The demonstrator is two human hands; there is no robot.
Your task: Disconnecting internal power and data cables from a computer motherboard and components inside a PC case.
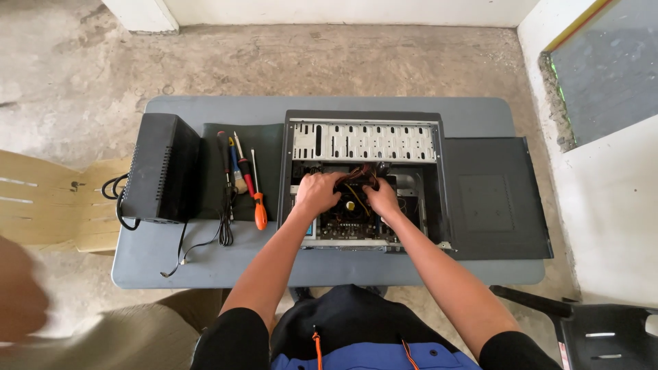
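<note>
An open desktop computer case [363,140] lies flat on a grey table [226,264], its motherboard [346,223] exposed. Both my hands reach inside it. My left hand [317,190] has its fingers curled around a bundle of red, yellow and black cables [360,177]. My right hand [382,197] is closed on the same bundle from the right, just above the motherboard. What the fingertips pinch is hidden.
The removed black side panel [493,199] lies right of the case. To the left are a black mat [271,147] with screwdrivers [255,192], a brush and a black boxy power unit [161,168] with a cord. A black chair [603,329] stands at lower right, cardboard [48,202] at left.
</note>
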